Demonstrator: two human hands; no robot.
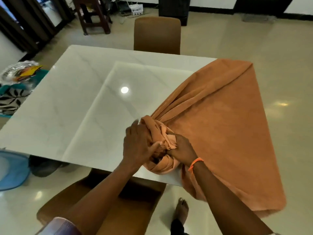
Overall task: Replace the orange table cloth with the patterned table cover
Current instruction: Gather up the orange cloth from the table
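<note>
Bunching orange cloth (220,119) at near table (67,102) edge, R hand (182,148) clenched on wad, L hand (138,146) fingers loose against it; I'd say removal step, next: drag rest off right side, grab patterned cover (11,99) far left.

Orange table cloth (225,133) bunched at near table (67,102) edge, rest draped over right corner toward floor. Right hand (182,148) grips the bunch; left hand (138,145) on it, fingers mostly straight. Patterned cover (11,99) at left, off table. Brown chair (157,34) at far side.
</note>
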